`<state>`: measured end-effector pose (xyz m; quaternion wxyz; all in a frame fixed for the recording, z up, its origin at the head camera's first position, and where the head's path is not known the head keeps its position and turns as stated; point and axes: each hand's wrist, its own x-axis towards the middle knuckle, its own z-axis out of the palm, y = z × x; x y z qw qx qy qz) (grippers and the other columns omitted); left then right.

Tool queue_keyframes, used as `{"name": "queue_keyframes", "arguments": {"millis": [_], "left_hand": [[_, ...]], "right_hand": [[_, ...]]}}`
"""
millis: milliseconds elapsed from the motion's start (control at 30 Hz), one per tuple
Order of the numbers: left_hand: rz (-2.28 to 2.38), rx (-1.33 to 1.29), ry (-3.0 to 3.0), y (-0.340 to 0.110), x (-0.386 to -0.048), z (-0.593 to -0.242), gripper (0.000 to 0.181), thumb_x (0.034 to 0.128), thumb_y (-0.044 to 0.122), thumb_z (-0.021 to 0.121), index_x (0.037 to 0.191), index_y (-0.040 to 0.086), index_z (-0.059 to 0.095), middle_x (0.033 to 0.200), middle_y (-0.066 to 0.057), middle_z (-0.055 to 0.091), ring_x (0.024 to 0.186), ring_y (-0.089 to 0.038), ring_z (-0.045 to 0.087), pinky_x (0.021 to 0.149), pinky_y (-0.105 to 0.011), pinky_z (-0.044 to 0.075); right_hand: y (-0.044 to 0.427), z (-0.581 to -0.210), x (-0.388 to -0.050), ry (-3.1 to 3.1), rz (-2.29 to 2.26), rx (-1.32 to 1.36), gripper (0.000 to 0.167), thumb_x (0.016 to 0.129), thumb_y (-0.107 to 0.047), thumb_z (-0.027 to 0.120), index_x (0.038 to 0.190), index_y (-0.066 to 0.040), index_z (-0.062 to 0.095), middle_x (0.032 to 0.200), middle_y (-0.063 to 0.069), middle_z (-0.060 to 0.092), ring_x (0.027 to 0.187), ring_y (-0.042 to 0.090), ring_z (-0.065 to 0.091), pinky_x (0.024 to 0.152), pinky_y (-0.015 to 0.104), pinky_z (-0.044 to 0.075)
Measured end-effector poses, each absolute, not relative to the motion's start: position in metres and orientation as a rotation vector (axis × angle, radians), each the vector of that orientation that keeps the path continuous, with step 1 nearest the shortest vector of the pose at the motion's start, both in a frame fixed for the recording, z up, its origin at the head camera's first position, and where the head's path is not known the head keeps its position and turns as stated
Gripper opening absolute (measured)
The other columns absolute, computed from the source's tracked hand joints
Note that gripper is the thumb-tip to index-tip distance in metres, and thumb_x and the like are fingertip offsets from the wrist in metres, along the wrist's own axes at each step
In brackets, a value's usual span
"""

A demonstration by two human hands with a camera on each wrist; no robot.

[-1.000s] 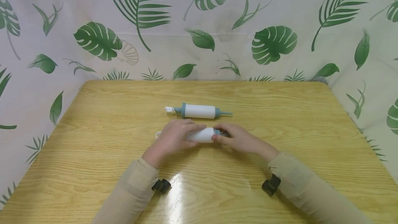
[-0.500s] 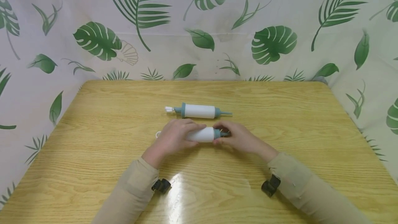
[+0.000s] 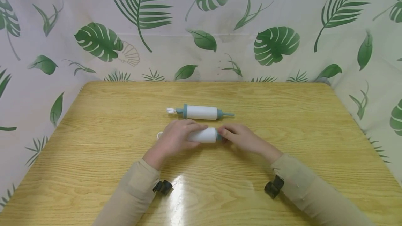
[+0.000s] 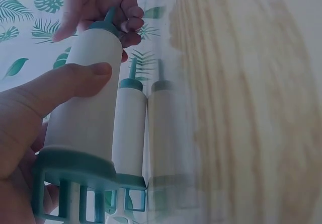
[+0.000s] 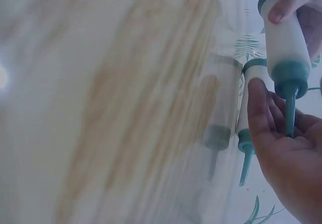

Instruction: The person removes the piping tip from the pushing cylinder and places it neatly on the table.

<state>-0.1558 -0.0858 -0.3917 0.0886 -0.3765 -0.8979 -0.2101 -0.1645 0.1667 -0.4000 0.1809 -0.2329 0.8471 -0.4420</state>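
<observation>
Left hand [image 3: 176, 137] grips the white syringe barrel [image 3: 204, 135]; right hand [image 3: 240, 138], grip unclear, should work the teal cap [image 5: 290, 75] beside it squarely, without tilting.

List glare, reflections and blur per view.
Head: white glare streak on the table, nearer the left sleeve; left wrist: the held tube clearer than the smeared wood grain, the second tube mirrored in the table; right wrist: bright spot at the left edge, wood grain hazy.
</observation>
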Motion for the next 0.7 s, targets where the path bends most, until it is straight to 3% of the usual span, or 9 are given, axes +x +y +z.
{"name": "queue_keyframes", "arguments": {"millis": [133, 433, 700], "left_hand": [[-0.631, -1.127, -2.663, -0.0865, -0.1559, -0.3927, 0.049, 0.0728, 0.02, 0.084, 0.119, 0.018, 0.068, 0.106, 0.0, 0.069, 0.095, -0.016, 0.064, 0.081, -0.033, 0.052], [-0.626, -1.124, -2.664, -0.0862, -0.1547, -0.3922, 0.049, 0.0728, 0.021, 0.083, 0.119, 0.017, 0.068, 0.108, 0.0, 0.069, 0.097, -0.017, 0.064, 0.082, -0.035, 0.051], [-0.631, -1.122, -2.676, -0.0854, -0.1554, -0.3931, 0.049, 0.0729, 0.021, 0.084, 0.119, 0.017, 0.068, 0.109, 0.0, 0.069, 0.098, -0.017, 0.064, 0.084, -0.034, 0.051]], "right_hand": [[0.1686, -0.4022, -0.1664, 2.299, -1.304, -0.612, 0.042, 0.1, -0.039, 0.047, 0.115, -0.003, 0.063, 0.098, 0.009, 0.066, 0.086, 0.021, 0.065, 0.075, 0.034, 0.055], [0.1692, -0.4027, -0.1655, 2.38, -1.318, -0.662, 0.036, 0.09, -0.03, 0.067, 0.118, -0.008, 0.062, 0.108, 0.004, 0.065, 0.099, 0.019, 0.061, 0.086, 0.036, 0.05], [0.17, -0.4011, -0.1642, 2.374, -1.352, -0.702, 0.037, 0.084, -0.02, 0.074, 0.116, -0.009, 0.059, 0.114, 0.006, 0.061, 0.105, 0.023, 0.059, 0.087, 0.038, 0.051]]}}
